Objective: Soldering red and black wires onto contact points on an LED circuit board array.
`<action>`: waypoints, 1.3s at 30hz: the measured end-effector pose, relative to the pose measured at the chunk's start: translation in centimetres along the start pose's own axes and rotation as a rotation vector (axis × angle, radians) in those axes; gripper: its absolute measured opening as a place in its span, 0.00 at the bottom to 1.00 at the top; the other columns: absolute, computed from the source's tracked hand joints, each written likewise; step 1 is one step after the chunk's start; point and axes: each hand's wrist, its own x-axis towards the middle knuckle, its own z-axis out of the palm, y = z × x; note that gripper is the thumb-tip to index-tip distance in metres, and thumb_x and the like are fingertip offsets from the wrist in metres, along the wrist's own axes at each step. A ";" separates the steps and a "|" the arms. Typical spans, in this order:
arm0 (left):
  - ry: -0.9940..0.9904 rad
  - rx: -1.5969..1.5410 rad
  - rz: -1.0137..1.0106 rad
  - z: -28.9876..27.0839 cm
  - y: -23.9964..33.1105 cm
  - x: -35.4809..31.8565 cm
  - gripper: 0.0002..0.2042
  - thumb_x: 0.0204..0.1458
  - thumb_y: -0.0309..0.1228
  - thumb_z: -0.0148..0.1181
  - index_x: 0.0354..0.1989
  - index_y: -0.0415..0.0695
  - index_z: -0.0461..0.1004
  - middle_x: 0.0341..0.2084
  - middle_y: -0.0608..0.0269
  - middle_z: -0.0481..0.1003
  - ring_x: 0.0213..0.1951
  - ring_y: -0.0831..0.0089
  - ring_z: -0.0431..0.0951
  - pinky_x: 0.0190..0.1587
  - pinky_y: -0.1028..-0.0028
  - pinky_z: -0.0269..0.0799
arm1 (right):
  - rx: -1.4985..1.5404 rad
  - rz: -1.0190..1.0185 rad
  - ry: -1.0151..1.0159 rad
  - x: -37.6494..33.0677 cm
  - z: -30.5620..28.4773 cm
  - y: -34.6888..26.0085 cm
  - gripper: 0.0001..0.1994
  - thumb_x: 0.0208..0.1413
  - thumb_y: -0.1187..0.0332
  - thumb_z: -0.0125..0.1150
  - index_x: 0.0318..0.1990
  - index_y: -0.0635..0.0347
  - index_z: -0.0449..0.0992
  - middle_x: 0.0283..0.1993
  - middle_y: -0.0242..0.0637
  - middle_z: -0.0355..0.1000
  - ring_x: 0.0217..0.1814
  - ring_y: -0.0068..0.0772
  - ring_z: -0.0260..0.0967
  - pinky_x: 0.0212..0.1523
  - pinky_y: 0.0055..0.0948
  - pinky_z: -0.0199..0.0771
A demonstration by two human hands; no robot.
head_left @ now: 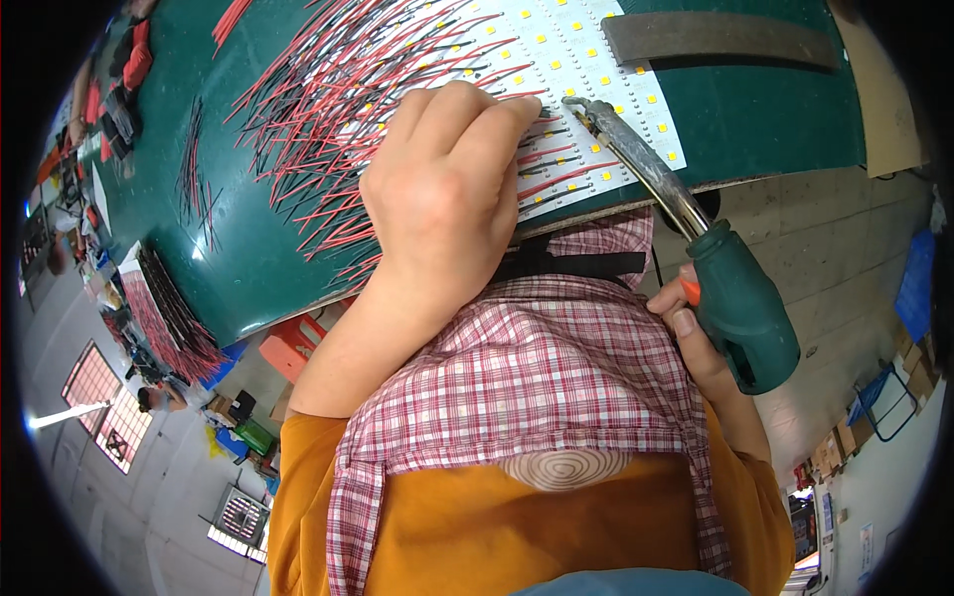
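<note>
My left hand (437,184) is closed in a pinch over the white LED board (671,139), with a thin wire (550,116) showing at its fingertips. Many red and black wires (318,129) fan out from the board to the left, some passing under the hand. In my right hand (696,333) is a soldering gun (745,303) with a dark green handle and a metal barrel. Its grey tip reaches over the board, just right of my left fingertips. Rows of small yellow LEDs cover the board.
A dark flat bar (720,42) lies across the board's far right edge on the green table (238,283). Loose wires (194,169) lie to the left, and a thick wire bundle (164,313) hangs at the table's left edge. Beneath it stands an orange stool (288,345).
</note>
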 end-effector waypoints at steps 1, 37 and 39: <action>-0.006 -0.002 -0.010 0.1 0.0 0.0 0.12 0.32 0.20 0.59 0.29 0.45 0.76 0.23 0.66 0.69 0.28 0.68 0.71 0.26 0.72 0.68 | 0.032 0.085 0.038 0.1 0.1 -0.2 0.04 0.50 0.76 0.54 0.35 0.61 0.71 0.31 0.36 0.72 0.32 0.28 0.68 0.35 0.26 0.69; 0.009 0.112 0.025 0.5 -0.2 1.0 0.09 0.34 0.22 0.58 0.27 0.44 0.76 0.21 0.66 0.68 0.27 0.69 0.71 0.25 0.74 0.68 | -0.108 0.033 0.056 1.6 -0.3 -1.7 0.04 0.46 0.77 0.56 0.30 0.58 0.74 0.29 0.31 0.74 0.33 0.30 0.71 0.36 0.26 0.71; 0.020 0.119 0.039 0.5 -0.2 1.0 0.09 0.34 0.23 0.58 0.27 0.44 0.76 0.21 0.66 0.69 0.27 0.70 0.71 0.25 0.74 0.68 | -0.157 0.010 0.047 1.8 -0.3 -1.6 0.05 0.46 0.78 0.57 0.29 0.56 0.74 0.29 0.29 0.75 0.33 0.30 0.71 0.36 0.26 0.71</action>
